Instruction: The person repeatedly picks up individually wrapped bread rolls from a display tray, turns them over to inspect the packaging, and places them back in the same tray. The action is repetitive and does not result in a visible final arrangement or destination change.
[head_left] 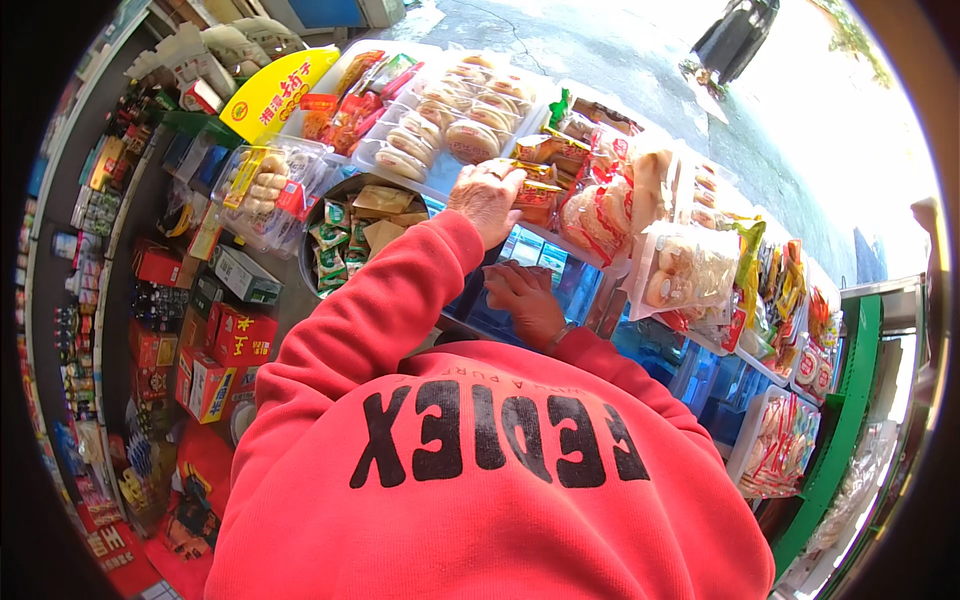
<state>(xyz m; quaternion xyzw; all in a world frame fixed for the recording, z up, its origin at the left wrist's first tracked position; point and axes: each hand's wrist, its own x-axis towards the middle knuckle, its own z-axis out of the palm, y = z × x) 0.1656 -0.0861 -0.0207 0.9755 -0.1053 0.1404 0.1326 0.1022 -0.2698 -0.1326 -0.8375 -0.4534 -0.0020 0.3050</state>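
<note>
My left hand reaches to the inner corner of a clear tray of round flat pastries. Its fingers bend down beside brown-and-yellow snack packets; the tips are hidden, and I cannot make out what they grip. Nearer to me, my right hand rests with its fingers extended against a blue, see-through bin front, holding nothing visible. To the right of the left hand lie red-printed bags of round pastries. Left of my left forearm, a round tin holds small green-and-white packets.
A clear box of pale pastries stands left of the tin, below a yellow sign. More bagged snacks run right toward a green rack post. Shelves and red cartons line the left. A dark-clothed person is outside.
</note>
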